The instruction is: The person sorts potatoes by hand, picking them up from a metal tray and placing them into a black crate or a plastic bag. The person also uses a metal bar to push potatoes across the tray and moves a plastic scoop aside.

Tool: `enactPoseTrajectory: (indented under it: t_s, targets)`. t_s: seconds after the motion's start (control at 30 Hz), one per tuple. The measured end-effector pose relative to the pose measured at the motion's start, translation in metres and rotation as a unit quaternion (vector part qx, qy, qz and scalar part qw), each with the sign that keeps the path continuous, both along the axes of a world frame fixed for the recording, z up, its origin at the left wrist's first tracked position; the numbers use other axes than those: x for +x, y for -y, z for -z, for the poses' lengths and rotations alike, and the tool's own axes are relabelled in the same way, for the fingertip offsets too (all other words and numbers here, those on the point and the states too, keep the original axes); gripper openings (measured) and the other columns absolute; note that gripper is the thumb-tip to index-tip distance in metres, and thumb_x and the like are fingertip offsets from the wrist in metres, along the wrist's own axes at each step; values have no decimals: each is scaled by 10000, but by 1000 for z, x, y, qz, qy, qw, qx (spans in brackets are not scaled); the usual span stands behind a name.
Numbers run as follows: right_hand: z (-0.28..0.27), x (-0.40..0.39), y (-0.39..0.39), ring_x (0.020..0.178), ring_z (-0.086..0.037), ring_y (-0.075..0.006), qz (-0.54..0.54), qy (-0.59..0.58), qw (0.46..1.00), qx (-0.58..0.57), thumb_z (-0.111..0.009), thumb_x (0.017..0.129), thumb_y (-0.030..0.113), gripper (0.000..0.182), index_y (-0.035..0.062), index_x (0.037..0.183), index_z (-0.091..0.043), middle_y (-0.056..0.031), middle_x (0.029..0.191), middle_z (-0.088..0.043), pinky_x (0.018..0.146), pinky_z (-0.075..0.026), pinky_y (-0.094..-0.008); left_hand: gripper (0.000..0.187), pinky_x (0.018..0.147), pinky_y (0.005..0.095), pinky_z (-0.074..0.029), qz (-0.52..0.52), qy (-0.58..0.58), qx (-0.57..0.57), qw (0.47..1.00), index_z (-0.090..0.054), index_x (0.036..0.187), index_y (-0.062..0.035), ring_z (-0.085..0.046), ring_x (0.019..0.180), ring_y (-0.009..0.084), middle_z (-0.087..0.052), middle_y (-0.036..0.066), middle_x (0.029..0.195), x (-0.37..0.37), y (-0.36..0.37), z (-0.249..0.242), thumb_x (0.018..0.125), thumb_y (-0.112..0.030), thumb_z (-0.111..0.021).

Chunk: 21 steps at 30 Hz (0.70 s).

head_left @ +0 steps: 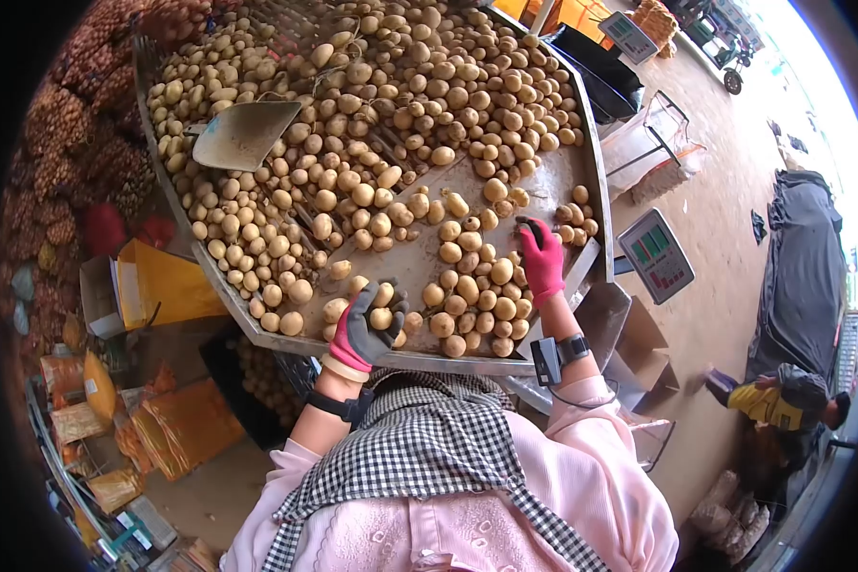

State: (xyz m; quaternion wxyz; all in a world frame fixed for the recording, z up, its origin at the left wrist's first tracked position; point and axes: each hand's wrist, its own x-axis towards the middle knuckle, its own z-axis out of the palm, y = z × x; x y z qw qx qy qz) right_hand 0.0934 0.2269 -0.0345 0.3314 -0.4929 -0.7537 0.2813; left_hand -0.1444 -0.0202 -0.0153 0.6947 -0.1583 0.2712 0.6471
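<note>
Many potatoes [458, 95] lie on a metal sorting table [543, 183]. My left hand [364, 329], in a pink and dark grey glove, is at the table's near edge. Its fingers curl around a potato [381, 318], and other potatoes touch the glove. Farther right, my right hand [541, 255], in a pink glove with dark fingertips, rests beside a pile of potatoes [472, 296]. Its fingers are bent, and whatever may be under them is hidden. A metal scoop [248, 133] lies on the potatoes at the upper left.
A digital scale [655, 255] stands off the table's right side, with an open cardboard box [643, 348] below it. Netted sacks [57, 143] are stacked at the left. Yellow crates or boards [176, 281] stand near the left edge. Another person [782, 398] is at the far right.
</note>
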Motion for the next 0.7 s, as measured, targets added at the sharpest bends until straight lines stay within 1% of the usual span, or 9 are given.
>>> enactPoseTrajectory:
  t_s: [0.07, 0.2, 0.4, 0.47, 0.5, 0.57, 0.6, 0.67, 0.7]
  targets:
    - [7, -9, 14, 911, -658, -293, -79, -215, 881, -414, -644, 889, 157, 291, 140, 1178, -663, -115, 1103, -646, 808, -523, -388, 371, 901, 360, -550, -43, 7, 20, 999, -579, 1267, -75, -613, 1096, 270, -636, 127, 1191, 5, -2, -2, 1016, -339, -506]
    - [-31, -55, 63, 1031, -592, -282, -375, 320, 866, 82, -719, 773, 104, 356, 208, 1111, -677, -97, 1130, -562, 798, -525, -377, 422, 1026, 469, -475, -53, -3, 66, 996, -550, 1305, -109, -562, 1201, 300, -598, 124, 1260, 5, -3, 10, 1049, -393, -374]
    - [-5, -85, 63, 1061, -578, -308, -455, 466, 755, 76, -758, 736, 179, 425, 190, 1145, -645, -85, 1153, -552, 812, -532, -431, 383, 1024, 452, -481, -25, -293, 89, 952, -496, 1330, -59, -568, 1191, 280, -586, 119, 1243, 1, 0, 32, 1041, -303, -430]
    - [-2, -80, 58, 1029, -604, -311, -372, 278, 885, -17, -759, 748, 170, 424, 179, 1153, -635, -91, 1124, -584, 801, -530, -412, 364, 1006, 371, -492, 165, -788, -32, 592, -476, 1337, -29, -579, 1173, 232, -576, 122, 1251, 1, 1, 8, 988, -112, -540]
    - [-7, -74, 62, 994, -621, -296, -343, 148, 925, -73, -695, 819, 175, 408, 149, 1217, -607, -100, 1117, -610, 811, -525, -393, 364, 1006, 371, -492, 163, -790, -32, 591, -476, 1337, -29, -579, 1173, 232, -576, 122, 1251, 2, -1, 13, 988, -112, -540]
    - [-5, -76, 79, 1012, -615, -287, -289, -131, 877, -361, -653, 854, 184, 409, 131, 1254, -587, -110, 1134, -612, 842, -520, -394, 394, 1033, 346, -442, -63, -368, 92, 923, -505, 1287, 17, -550, 1218, 265, -577, 170, 1295, 10, -5, 25, 992, -237, -563]
    - [-3, -78, 91, 1031, -609, -279, -186, -392, 685, -585, -611, 889, 194, 412, 113, 1290, -567, -121, 1151, -613, 872, -515, -396, 394, 1033, 346, -442, -58, -367, 96, 924, -505, 1287, 17, -550, 1218, 265, -577, 170, 1295, 17, -10, 25, 992, -237, -563]
    - [18, -106, 132, 1135, -577, -304, -123, -462, 671, -567, -565, 926, 213, 430, 66, 1329, -530, -149, 1225, -589, 981, -474, -406, 423, 1048, 349, -429, -58, -521, -42, 851, -475, 1350, 3, -536, 1233, 266, -557, 169, 1325, 38, -29, 22, 1009, -241, -528]
    - [23, -115, 151, 1190, -547, -324, -144, -342, 864, -341, -562, 927, 197, 434, 55, 1335, -520, -165, 1266, -571, 1024, -445, -407, 439, 1055, 351, -423, -54, -590, -98, 800, -459, 1382, -5, -530, 1241, 266, -546, 168, 1340, 52, -43, 20, 1017, -243, -511]
